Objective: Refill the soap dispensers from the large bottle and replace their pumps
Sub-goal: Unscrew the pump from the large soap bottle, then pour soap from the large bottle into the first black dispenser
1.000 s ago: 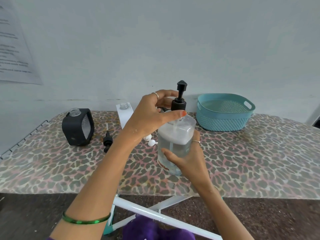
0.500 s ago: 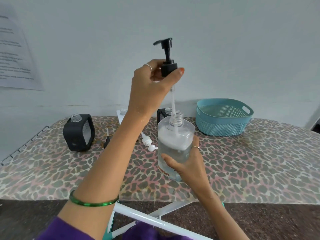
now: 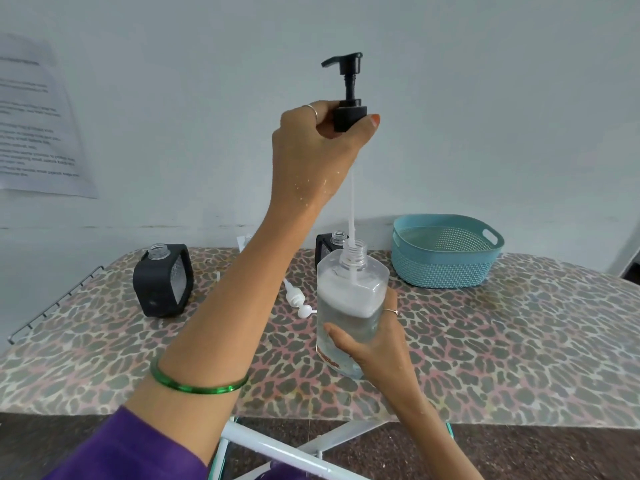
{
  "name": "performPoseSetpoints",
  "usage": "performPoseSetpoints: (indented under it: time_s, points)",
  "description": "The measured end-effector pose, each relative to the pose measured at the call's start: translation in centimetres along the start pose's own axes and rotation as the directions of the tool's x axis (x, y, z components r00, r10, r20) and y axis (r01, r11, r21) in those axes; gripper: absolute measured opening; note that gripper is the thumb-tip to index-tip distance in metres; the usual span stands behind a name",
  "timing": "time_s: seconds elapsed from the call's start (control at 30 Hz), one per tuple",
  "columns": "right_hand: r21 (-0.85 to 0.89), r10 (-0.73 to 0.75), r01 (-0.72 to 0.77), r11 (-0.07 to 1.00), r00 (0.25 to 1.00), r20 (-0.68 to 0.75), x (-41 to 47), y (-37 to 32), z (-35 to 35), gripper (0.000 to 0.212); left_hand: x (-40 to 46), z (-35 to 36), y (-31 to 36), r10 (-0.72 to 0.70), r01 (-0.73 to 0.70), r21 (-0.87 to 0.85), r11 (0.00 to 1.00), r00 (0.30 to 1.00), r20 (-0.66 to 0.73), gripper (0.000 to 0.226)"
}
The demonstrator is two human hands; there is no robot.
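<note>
above the board, my left hand (image 3: 311, 150) grips the black pump (image 3: 348, 98) by its square collar, fingers and thumb curled round it, nozzle pointing left. the pump's white dip tube (image 3: 352, 202) hangs straight down from the collar, its lower end inside the open neck of the clear bottle (image 3: 349, 299). my right hand (image 3: 374, 344) wraps the lower part of that bottle from the right, thumb across the front, holding it upright on the leopard-print board (image 3: 485, 341). the bottle holds clear liquid with a paler, cloudy band near the shoulder. just left of the bottle two white pumps (image 3: 298, 301) lie on the board. further left stands a black dispenser (image 3: 162, 280), neck open, no pump on it. a second black dispenser (image 3: 327, 242) stands behind the bottle, mostly hidden, neck also open. to the right, near the wall, a teal basket (image 3: 446, 251). a printed sheet (image 3: 34, 126) is stuck on the wall at far left; text too blurred to read.
</note>
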State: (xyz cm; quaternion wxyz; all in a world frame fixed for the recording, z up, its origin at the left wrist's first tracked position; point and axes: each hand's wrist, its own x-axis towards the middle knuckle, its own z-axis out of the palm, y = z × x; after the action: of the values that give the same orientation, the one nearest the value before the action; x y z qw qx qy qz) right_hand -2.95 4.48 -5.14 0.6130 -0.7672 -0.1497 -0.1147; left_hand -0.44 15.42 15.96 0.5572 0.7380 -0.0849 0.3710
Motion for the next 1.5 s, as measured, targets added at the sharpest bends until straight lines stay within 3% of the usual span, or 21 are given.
performPoseSetpoints:
  time_s: [0.2,0.33,0.6,0.67,0.73,0.93,1.07,1.3,1.5]
  points:
    - [0.003,-0.002,0.002,1.000,1.000,0.007,0.1,0.1,0.1,0.079,0.9,-0.8,0.5,-0.051,0.047,-0.059,0.997,0.997,-0.064,0.010]
    - [-0.015,0.012,-0.012,1.000,1.000,0.005,0.1,0.3,0.1,0.084,2.3,-2.2,1.1,-0.014,0.002,-0.069,0.998,0.985,-0.170,0.017]
    - [-0.008,0.005,-0.005,1.000,1.000,-0.008,0.1,0.4,0.2,0.072,4.9,-6.4,1.9,0.048,-0.050,0.001,0.999,0.941,-0.336,0.021]
    - [-0.012,0.002,-0.003,1.000,1.000,-0.009,0.1,0.2,0.2,0.071,5.3,-7.8,1.3,0.026,-0.035,-0.018,0.999,0.934,-0.357,0.031]
    - [-0.024,-0.015,0.015,1.000,1.000,-0.019,0.1,0.2,0.2,0.071,5.5,-9.4,0.5,-0.025,0.016,-0.028,0.999,0.927,-0.374,0.039]
    - [-0.009,-0.018,0.018,1.000,1.000,-0.013,0.3,0.8,0.4,0.084,2.5,-14.7,-3.6,-0.222,0.239,-0.020,0.971,0.863,-0.454,0.033]
    - [-0.023,-0.029,0.029,0.999,0.999,-0.012,0.2,0.4,0.6,0.082,-0.8,-19.3,-7.5,-0.358,0.406,-0.012,0.914,0.792,-0.495,0.032]
    - [0.005,-0.032,0.032,0.999,0.999,-0.038,-0.1,-0.1,0.9,0.078,-4.9,-25.7,-15.2,-0.578,0.696,0.003,0.718,0.599,-0.554,0.031]
    - [0.036,-0.074,0.075,0.997,0.997,-0.035,-0.2,-0.1,1.1,0.074,-6.2,-27.4,-19.9,-0.672,0.826,0.231,0.514,0.556,-0.490,0.037]
